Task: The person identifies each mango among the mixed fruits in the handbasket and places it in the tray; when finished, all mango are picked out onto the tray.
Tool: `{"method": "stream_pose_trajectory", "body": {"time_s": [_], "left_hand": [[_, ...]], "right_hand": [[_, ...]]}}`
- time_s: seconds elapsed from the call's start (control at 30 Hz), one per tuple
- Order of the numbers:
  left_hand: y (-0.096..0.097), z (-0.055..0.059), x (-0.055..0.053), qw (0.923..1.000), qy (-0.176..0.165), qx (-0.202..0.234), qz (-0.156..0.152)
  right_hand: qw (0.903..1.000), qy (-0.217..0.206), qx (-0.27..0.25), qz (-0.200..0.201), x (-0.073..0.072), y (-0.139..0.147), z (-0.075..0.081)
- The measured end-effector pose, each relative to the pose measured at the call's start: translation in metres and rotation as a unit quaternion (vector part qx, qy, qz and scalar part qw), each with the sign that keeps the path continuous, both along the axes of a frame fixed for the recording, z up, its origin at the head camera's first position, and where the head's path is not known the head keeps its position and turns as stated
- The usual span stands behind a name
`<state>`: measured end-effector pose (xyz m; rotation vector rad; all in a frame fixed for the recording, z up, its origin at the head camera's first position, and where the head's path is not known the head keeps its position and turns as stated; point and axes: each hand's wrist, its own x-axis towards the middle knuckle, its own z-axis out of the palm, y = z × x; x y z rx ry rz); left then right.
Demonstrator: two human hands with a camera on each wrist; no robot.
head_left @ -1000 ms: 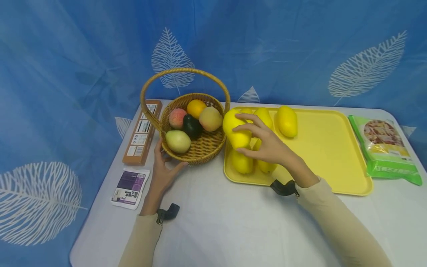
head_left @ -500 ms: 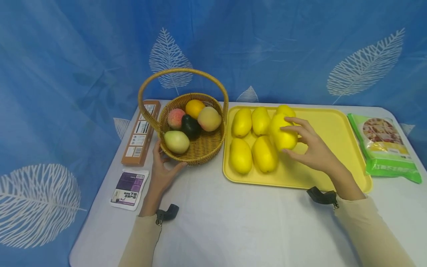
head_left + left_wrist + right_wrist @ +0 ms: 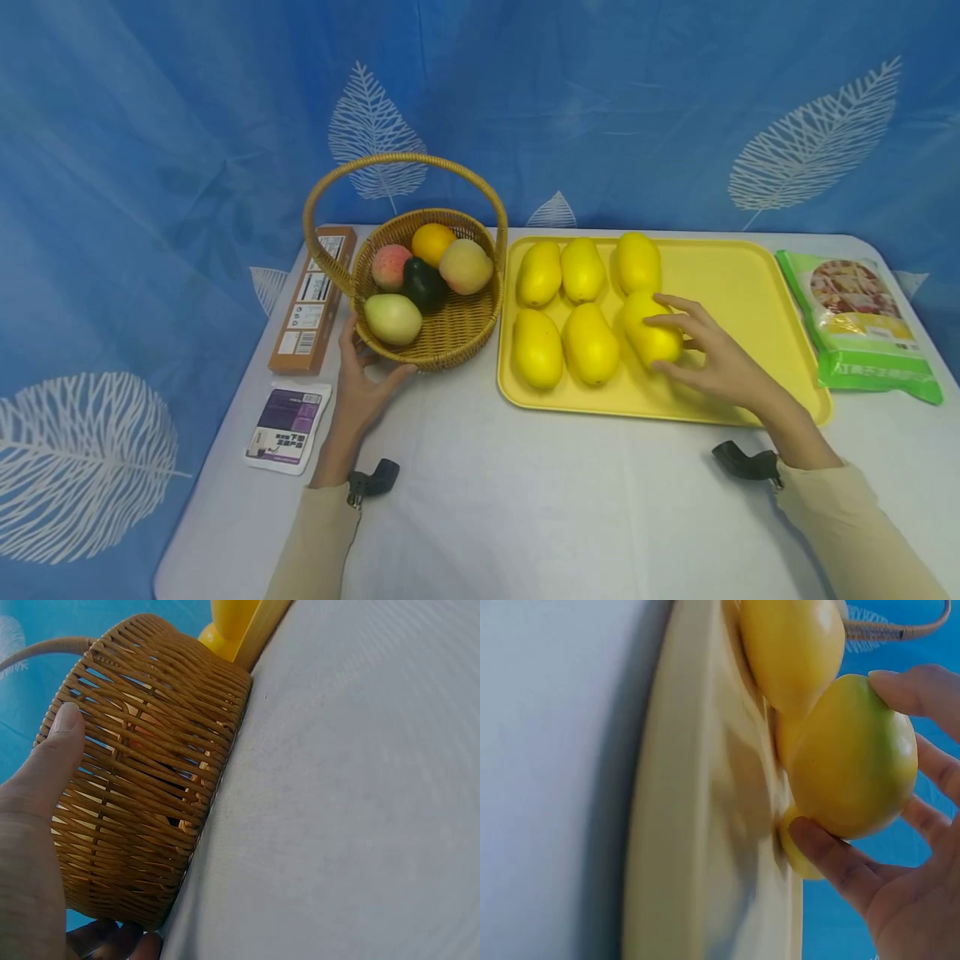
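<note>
My right hand (image 3: 708, 354) grips a yellow mango (image 3: 651, 332), thumb on one side and fingers on the other. In the right wrist view this mango (image 3: 855, 757) shows a green blush and hangs close over the yellow tray (image 3: 735, 333). Several other mangoes (image 3: 591, 343) lie there in two rows. The left hand (image 3: 363, 387) holds the near left side of a wicker basket (image 3: 457, 350), its thumb against the woven wall in the left wrist view. Inside sit a pink peach (image 3: 391, 267), an orange (image 3: 432, 244), a paler peach (image 3: 466, 267), a dark green avocado (image 3: 424, 285) and a pale green fruit (image 3: 393, 318).
Left of the basket lies a long brown box (image 3: 311, 304), with a white and purple packet (image 3: 288, 427) nearer. A green food bag (image 3: 858, 321) lies right of the tray. The basket's tall handle (image 3: 408, 158) arches above it; a blue curtain (image 3: 637, 108) hangs behind.
The right hand has carried its mango from beside the basket rightward, then down and nearer, to the front row on the tray. The left hand keeps its place at the basket.
</note>
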<state>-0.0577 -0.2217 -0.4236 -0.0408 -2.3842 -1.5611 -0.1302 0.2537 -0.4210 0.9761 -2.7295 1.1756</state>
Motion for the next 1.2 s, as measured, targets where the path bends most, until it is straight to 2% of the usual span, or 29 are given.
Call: {"method": "stream_pose_trajectory", "body": {"time_s": [0.33, 0.73, 1.07, 1.2], "left_hand": [[0.001, 0.000, -0.001, 1.0000, -0.003, -0.001, -0.004], [-0.001, 0.000, -0.004, 1.0000, -0.007, -0.002, -0.005], [0.000, -0.001, -0.004, 0.9999, -0.013, 0.001, 0.000], [-0.005, -0.015, -0.008, 0.9999, -0.012, 0.000, 0.008]], "right_hand": [[0.9995, -0.031, 0.008, 0.004, 0.005, -0.004, -0.005], [0.9979, -0.052, 0.032, -0.019, 0.010, -0.001, -0.013], [0.9987, -0.033, 0.029, -0.024, 0.013, 0.000, -0.014], [0.9983, -0.029, 0.035, -0.036, 0.016, 0.002, -0.013]]}}
